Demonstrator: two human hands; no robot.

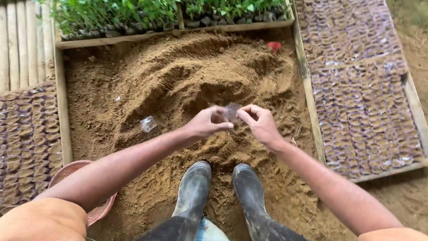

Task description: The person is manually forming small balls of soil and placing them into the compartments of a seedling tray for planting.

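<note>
My left hand point(206, 123) and my right hand point(259, 123) meet above a heap of brown soil point(191, 76). Both pinch a small clear plastic bag point(232, 110) between their fingertips. Another clear plastic bag point(148, 123) lies on the soil to the left. My two dark rubber boots point(194, 187) stand on the soil below my hands.
A wooden frame point(307, 89) borders the soil. Beds of several soil-filled bags point(365, 93) lie on the right and on the left point(26, 138). Green seedlings point(133, 13) grow at the top. A pink basket point(96, 212) sits at lower left. A small red object point(273, 45) lies on the soil.
</note>
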